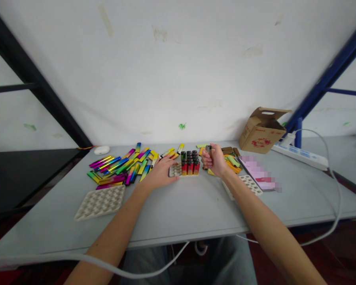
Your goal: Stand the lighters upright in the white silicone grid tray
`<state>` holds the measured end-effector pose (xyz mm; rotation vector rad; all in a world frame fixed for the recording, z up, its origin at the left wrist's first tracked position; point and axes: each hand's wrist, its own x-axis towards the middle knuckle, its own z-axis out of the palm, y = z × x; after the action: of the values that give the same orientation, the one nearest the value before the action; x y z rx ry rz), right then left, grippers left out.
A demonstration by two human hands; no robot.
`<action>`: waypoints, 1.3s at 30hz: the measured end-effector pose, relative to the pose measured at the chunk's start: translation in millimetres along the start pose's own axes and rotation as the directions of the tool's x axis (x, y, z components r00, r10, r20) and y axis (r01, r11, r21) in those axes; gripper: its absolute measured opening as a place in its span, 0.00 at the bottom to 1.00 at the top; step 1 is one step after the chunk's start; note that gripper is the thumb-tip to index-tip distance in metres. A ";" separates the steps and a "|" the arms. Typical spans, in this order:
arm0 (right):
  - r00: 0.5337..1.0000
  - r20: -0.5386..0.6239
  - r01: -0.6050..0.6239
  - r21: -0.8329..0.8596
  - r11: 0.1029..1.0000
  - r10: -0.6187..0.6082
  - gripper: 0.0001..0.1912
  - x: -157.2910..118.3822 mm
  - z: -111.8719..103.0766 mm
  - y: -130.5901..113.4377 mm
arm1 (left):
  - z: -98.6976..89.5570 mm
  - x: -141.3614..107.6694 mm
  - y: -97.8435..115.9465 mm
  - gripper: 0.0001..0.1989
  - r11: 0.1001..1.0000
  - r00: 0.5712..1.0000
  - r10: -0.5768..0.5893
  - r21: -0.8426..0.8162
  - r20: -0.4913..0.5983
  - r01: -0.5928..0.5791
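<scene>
A small white tray (175,171) with round pockets stands at the middle of the table. Upright lighters (190,164), red and yellow with black tops, fill its right part, while some pockets at the left are bare. My left hand (161,173) grips the tray's left end, thumb at the front and fingers behind. Just right of the lighters, my right hand (215,161) is closed around a lighter (208,149); only its dark metal top shows above the fingers.
Shiny multicoloured lighter-shaped pieces (118,168) lie heaped at left, near an empty pocketed tray (101,202). At right are another holed tray (250,184), orange and green pieces (233,162), a pink sheet (256,172), a cardboard box (261,132) and a power strip (302,155).
</scene>
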<state>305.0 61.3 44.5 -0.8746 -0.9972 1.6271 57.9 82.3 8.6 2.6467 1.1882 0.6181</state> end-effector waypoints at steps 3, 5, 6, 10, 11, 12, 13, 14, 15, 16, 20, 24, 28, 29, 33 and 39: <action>1.000 -0.014 -0.012 0.014 1.000 0.013 0.19 -1.2 -1.6 -0.3 | -0.4 0.1 0.5 0.24 1.000 1.000 0.000 -0.002 0.002 0.000; 1.000 -0.021 -0.020 0.031 0.999 0.021 0.18 -1.6 -1.7 -1.4 | -0.8 0.2 0.4 0.25 1.000 1.000 0.002 0.000 0.011 -0.002; 0.999 -0.023 -0.022 0.039 0.999 0.023 0.18 -1.8 -1.1 -2.1 | -0.9 0.2 0.3 0.25 1.000 1.000 0.004 0.001 0.015 -0.004; 0.999 -0.036 -0.035 0.032 0.999 0.036 0.17 -1.9 3.7 -4.4 | -1.3 0.1 -0.1 0.25 1.000 1.000 0.010 0.007 0.019 -0.011; 0.998 -0.038 -0.039 0.023 0.999 0.040 0.17 -1.8 5.0 -4.3 | -1.3 0.1 -0.1 0.25 1.000 1.000 0.009 0.009 0.017 -0.010; 0.998 -0.041 -0.041 0.015 0.999 0.042 0.17 -1.6 6.0 -3.9 | -1.1 0.1 -0.1 0.24 1.000 1.000 0.008 0.011 0.018 -0.008; 0.998 -0.044 -0.041 0.006 0.999 0.041 0.17 -1.4 6.8 -3.3 | -0.9 0.1 -0.2 0.24 1.000 1.000 0.008 0.013 0.019 -0.008; 0.998 -0.046 -0.040 -0.003 0.999 0.040 0.17 -1.1 7.3 -2.4 | -0.6 0.1 -0.4 0.25 1.000 1.000 0.008 0.015 0.021 -0.008; 0.998 -0.045 -0.039 -0.011 0.999 0.039 0.17 -0.8 7.6 -1.5 | -0.2 0.2 -0.8 0.25 1.000 1.000 0.009 0.016 0.022 -0.010; 0.998 -0.045 -0.040 -0.019 0.999 0.039 0.17 -0.6 7.7 -0.6 | 0.1 0.2 -1.1 0.25 1.000 1.000 0.012 0.017 0.021 -0.013; 0.998 -0.047 -0.042 -0.033 0.999 0.040 0.16 -0.8 7.3 1.3 | 0.9 -0.1 -2.1 0.25 1.000 1.000 0.025 0.018 0.010 -0.025; 0.998 -0.035 -0.052 -0.040 0.998 0.051 0.17 -2.0 7.1 0.6 | 0.7 -0.2 -1.6 0.24 0.999 0.999 0.034 0.002 -0.005 -0.034; 0.998 -0.022 -0.062 -0.044 0.997 0.061 0.16 -2.6 7.1 0.4 | 1.3 0.1 -1.7 0.24 1.000 1.000 0.019 0.005 -0.005 -0.019; 0.998 -0.022 -0.063 -0.045 0.997 0.062 0.16 -2.5 7.0 0.6 | 1.5 0.1 -1.9 0.24 1.000 1.000 0.019 0.006 -0.003 -0.019; 0.998 -0.005 -0.057 -0.051 0.997 0.056 0.16 -1.8 6.0 2.2 | 1.9 0.1 -2.9 0.24 1.000 1.000 0.025 0.017 0.002 -0.025; 0.999 0.004 -0.042 -0.047 0.998 0.042 0.16 -1.2 4.7 3.4 | 1.9 -0.7 -2.5 0.24 0.999 0.999 0.034 0.010 -0.013 -0.034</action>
<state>299.9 58.7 43.3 -0.9290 -1.0301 1.6481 56.7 83.5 5.8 2.6805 1.1551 0.6385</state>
